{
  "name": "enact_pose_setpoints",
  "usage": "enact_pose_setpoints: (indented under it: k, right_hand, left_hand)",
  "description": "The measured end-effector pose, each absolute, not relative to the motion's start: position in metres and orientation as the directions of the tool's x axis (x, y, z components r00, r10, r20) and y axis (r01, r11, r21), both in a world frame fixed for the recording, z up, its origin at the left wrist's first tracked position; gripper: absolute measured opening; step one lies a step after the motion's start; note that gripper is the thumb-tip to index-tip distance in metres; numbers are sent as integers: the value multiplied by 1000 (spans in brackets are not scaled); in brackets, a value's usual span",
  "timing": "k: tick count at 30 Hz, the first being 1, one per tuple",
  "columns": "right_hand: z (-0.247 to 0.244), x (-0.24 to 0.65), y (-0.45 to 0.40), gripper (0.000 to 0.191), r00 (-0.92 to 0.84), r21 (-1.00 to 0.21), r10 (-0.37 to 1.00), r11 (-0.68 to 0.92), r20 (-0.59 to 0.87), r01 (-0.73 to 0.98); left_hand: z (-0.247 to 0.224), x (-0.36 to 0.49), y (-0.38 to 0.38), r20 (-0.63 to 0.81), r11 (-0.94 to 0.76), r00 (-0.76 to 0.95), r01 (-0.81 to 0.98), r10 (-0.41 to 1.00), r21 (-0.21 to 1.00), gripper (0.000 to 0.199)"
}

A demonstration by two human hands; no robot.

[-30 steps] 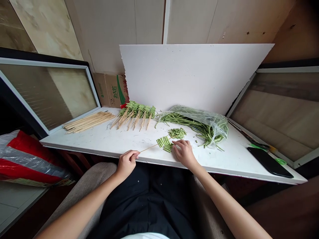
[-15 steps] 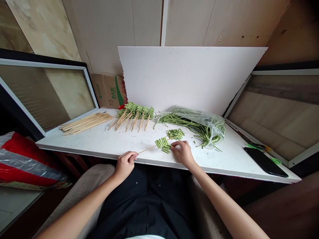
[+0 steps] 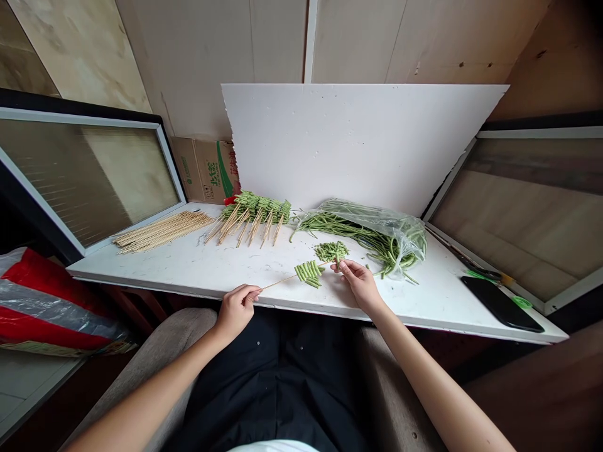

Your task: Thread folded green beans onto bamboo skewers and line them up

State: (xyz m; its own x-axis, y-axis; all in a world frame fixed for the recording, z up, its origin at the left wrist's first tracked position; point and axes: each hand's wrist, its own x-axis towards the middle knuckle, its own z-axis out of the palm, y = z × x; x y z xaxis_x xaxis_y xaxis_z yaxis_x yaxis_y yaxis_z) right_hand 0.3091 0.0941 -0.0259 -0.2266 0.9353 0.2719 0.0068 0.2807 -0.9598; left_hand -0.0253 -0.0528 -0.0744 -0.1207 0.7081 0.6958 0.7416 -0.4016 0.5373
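My left hand (image 3: 239, 309) is closed on the near end of a thin wooden skewer (image 3: 281, 282), which points right over the table's front part. Several cut green bean pieces (image 3: 308, 272) sit in a row along the skewer. Between thumb and fingers, my right hand (image 3: 358, 280) pinches one bean piece (image 3: 337, 261) at the skewer's far tip; whether the tip has pierced it I cannot tell. Just behind lies a small heap of cut bean pieces (image 3: 330, 250).
Loose skewers (image 3: 162, 231) lie at the left, beside a pile of filled bean skewers (image 3: 259, 210). Long beans (image 3: 348, 227) in a clear plastic bag (image 3: 400, 232) lie back right. A black phone (image 3: 502, 303) and scissors (image 3: 487, 274) are at the table's right end. A cardboard box (image 3: 203, 169) stands behind.
My right hand has moved right and slightly away from me, from beside the threaded pieces to the skewer's tip, and now shows a bean piece in its fingers. My left hand has stayed put.
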Motion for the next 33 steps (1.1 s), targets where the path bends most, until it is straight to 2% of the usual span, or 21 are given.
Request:
enact_pose_setpoints:
  k: [6, 18, 24, 33]
  right_hand:
    - [-28, 310, 97, 57, -203, -959, 940, 283, 275, 11]
    - [-35, 312, 99, 43, -275, -958, 918, 276, 287, -78]
    - [-32, 310, 97, 46, -254, -960, 926, 270, 280, -73]
    - [-31, 309, 96, 40, -247, -960, 932, 234, 266, -153]
  left_hand:
    - [-74, -22, -55, 690, -409, -107, 737, 716, 538, 25]
    - [-73, -23, -55, 684, -400, -104, 744, 722, 535, 24]
    - [-71, -23, -55, 691, -407, -105, 742, 715, 533, 23]
    - [-73, -23, -54, 690, -405, -114, 738, 714, 540, 22]
